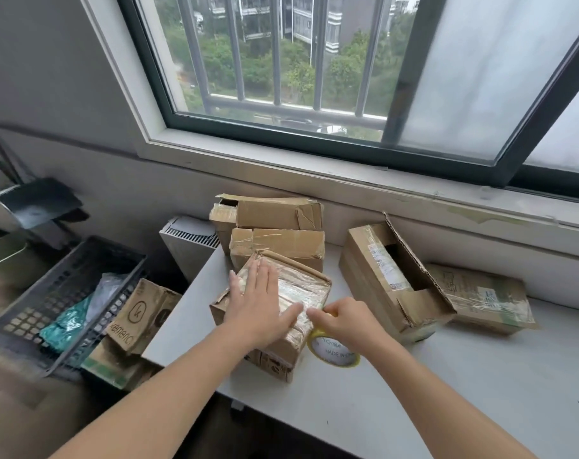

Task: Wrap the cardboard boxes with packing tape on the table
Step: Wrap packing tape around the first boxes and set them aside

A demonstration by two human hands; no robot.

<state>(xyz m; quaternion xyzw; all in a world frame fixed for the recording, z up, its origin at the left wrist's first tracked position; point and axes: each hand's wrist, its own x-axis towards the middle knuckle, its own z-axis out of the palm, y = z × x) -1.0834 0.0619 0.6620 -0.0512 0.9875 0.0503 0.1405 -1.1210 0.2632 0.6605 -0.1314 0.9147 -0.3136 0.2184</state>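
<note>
cardboard box (309,288), its top glossy with tape, sits at the near left of the white table (447,376) under a barred window (281,61). on my remote feed i see the left hand (258,306) lying flat on the box top, fingers straight. the right hand (347,321) curls round a roll of packing tape (334,354) just beside the box's near right corner. two stacked boxes (278,243) stand right behind it; an open box (381,276) and a flat taped parcel (483,296) lie to the right.

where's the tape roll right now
Head view, centre: the tape roll is in the right hand, just right of the taped box the left hand presses.
</note>
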